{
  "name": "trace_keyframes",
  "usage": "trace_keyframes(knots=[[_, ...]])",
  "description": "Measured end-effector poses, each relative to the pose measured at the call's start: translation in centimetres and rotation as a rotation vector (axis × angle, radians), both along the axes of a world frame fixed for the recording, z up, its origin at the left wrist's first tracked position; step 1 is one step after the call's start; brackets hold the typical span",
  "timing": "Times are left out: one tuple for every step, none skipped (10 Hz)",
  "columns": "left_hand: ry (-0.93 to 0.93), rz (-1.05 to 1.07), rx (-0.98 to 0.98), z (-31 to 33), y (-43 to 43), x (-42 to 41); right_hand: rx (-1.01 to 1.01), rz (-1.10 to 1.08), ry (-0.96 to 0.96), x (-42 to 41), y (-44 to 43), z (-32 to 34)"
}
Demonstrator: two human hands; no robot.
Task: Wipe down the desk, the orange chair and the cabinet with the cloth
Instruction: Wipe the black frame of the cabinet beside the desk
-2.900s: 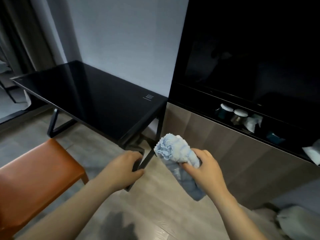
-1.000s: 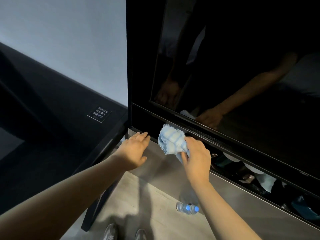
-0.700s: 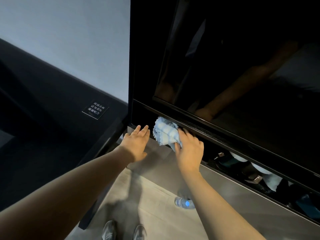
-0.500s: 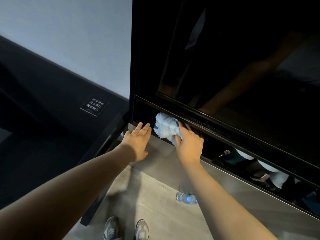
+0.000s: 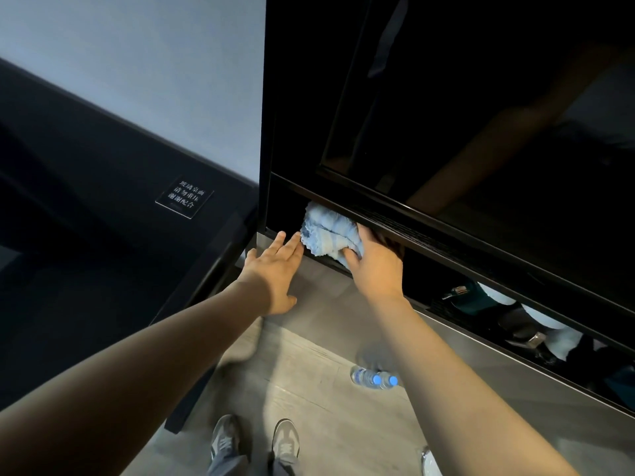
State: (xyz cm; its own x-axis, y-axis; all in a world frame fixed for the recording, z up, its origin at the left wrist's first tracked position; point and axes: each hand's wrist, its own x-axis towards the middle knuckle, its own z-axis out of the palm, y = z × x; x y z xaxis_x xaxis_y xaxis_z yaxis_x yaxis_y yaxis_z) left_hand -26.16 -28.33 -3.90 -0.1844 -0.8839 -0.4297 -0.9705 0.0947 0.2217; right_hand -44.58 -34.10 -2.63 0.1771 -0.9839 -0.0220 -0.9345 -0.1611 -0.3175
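Glossy black glass desk on my left. Left hand lies flat, fingers straight, on the grey-fronted cabinet. Right hand grips the crumpled pale-blue cloth inside its dark recess. A careless rightward sweep could topple those cups.

Two hands: left hand, right hand. One cloth at twelve o'clock from them. One desk at nine o'clock, bearing one label. One cabinet at one o'clock. Two shoes at six o'clock. Bottles at five o'clock: one or two, unclear.
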Motion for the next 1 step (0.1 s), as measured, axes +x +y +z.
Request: trace_keyframes(knots=[[0.009,0.011,-0.005,0.05,0.02,-0.03,-0.025,-0.020,-0.044,-1.09,1.56,0.80]])
